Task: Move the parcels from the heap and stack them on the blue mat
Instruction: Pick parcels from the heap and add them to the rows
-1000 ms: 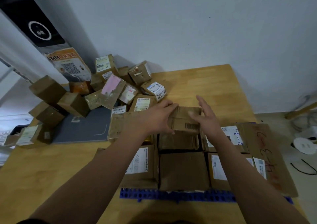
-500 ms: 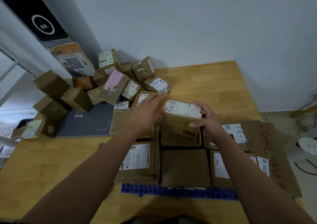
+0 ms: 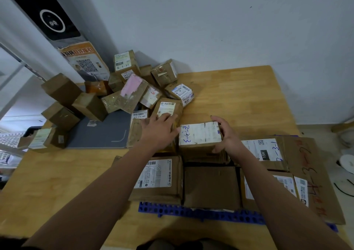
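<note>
Now, boxy cardboard parcel in right hand.

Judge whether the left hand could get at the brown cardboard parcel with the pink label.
Probably yes: the left hand lies open, holding nothing, and the brown cardboard parcel with the pink label sits uncovered on the heap just beyond it.

blue mat mostly under parcels, poster print unreadable

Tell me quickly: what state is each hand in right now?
Left hand: open, fingers straight, beside the white-labelled parcel.
Right hand: gripping that parcel's right end.
</note>
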The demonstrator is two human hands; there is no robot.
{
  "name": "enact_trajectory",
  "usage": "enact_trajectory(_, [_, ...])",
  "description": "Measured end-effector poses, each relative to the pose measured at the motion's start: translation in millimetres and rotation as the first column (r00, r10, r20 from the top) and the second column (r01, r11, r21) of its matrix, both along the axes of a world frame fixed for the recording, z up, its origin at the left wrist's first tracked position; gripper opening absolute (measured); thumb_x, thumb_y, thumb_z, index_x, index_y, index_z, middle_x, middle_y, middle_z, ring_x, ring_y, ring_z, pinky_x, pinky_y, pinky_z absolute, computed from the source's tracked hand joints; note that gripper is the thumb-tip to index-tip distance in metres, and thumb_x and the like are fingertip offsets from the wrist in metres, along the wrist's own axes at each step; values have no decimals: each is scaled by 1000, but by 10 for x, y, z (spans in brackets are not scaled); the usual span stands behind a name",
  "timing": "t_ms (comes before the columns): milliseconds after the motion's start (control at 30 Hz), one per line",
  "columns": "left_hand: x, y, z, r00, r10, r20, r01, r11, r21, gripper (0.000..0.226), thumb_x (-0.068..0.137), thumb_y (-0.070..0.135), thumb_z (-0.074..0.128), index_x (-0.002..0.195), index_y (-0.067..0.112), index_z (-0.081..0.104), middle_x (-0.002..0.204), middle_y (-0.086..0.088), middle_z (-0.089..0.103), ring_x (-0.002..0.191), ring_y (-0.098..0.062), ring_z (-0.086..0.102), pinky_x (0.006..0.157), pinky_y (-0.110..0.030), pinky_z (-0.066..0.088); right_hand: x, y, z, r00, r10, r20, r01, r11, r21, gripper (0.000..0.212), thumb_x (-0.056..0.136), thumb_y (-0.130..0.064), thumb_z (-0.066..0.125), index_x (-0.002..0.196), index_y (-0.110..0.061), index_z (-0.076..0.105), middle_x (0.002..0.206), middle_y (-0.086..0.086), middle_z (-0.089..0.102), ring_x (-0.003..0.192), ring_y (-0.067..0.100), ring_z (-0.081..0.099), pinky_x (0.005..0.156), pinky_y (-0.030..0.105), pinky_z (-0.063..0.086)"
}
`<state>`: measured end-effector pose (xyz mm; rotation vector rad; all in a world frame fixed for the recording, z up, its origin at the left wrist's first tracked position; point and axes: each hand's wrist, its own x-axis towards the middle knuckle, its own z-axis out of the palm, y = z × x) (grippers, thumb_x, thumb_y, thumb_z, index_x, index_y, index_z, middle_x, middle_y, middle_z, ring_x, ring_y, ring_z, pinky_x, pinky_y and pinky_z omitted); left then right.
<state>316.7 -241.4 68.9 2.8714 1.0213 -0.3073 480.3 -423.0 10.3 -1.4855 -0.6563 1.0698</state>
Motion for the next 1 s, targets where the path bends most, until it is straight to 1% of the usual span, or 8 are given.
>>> enact_trajectory(167, [-7, 25, -24, 1000, -18, -7, 18, 1000, 18, 60, 95, 64, 25, 150, 40, 20, 157, 7, 26, 144, -28, 18, 108, -68, 17, 15, -18, -12, 992, 46, 121, -42, 998, -39, 113, 53, 24, 68, 144, -33, 34, 143, 0, 33, 128, 23, 38, 89, 35, 48])
enact_trajectory(267, [-9, 18, -34, 1000, -9, 6, 9, 1000, 6, 59, 95, 65, 21, 150, 41, 19, 157, 8, 26, 144, -28, 16, 109, -69, 15, 16, -37, -30, 999, -3, 45, 4, 1000, -8, 109, 50, 25, 67, 139, -33, 39, 141, 4, 38, 126, 25, 42, 74, 30, 51])
enact_trajectory(333, [-18, 7, -26, 1000, -6, 13, 6, 1000, 5, 59, 96, 65, 17, 150, 42, 19, 157, 8, 26, 145, -27, 16, 109, -69, 14, 4, -58, -48, 999, -46, 0, 46, 999, 20, 110, 44, 16, 70, 139, -33, 40, 139, 4, 42, 123, 25, 46, 69, 29, 52])
enact_trajectory(433, [-31, 4, -13, 1000, -13, 23, 13, 1000, 11, 57, 97, 63, 16, 150, 42, 21, 156, 8, 28, 143, -27, 18, 108, -68, 16, -46, -43, -61, 999, -36, 25, 36, 999, 15, 112, 40, 6, 73, 136, -41, 39, 142, 0, 39, 124, 21, 44, 81, 33, 52])
enact_trajectory(500, [-40, 13, -10, 999, -19, 26, 18, 1000, 14, 55, 98, 61, 17, 149, 42, 22, 155, 8, 29, 142, -26, 20, 109, -67, 17, -81, -19, -50, 997, -5, 77, 6, 1000, -5, 109, 45, 8, 76, 134, -44, 37, 141, -1, 37, 125, 20, 42, 86, 31, 49])
enact_trajectory(667, [-46, 24, -23, 999, -7, 41, 8, 1000, -16, 54, 97, 62, 22, 148, 44, 23, 155, 9, 29, 143, -26, 19, 109, -67, 14, -76, -8, -22, 985, 62, 158, -53, 997, -64, 111, 57, 20, 74, 142, -38, 31, 142, -3, 30, 126, 20, 38, 84, 23, 46])
enact_trajectory(833, [-26, 1, -43, 997, 14, 71, -9, 998, -65, 60, 96, 63, 17, 150, 39, 21, 157, 8, 26, 148, -24, 10, 111, -69, 6, -71, -40, -2, 990, 84, 111, -76, 994, -73, 119, 61, 16, 77, 147, -44, 22, 148, -6, 23, 133, 20, 32, 106, 42, 41])
enact_trajectory(1000, [-12, -77, -15, 998, -49, 37, 48, 998, 41, 68, 91, 69, 9, 150, 37, 21, 157, 5, 27, 146, -28, 18, 112, -63, 13, -86, -50, 34, 994, 42, 104, -35, 997, -68, 116, 53, -11, 81, 150, -34, 22, 145, -6, 24, 131, 17, 31, 103, 30, 36])
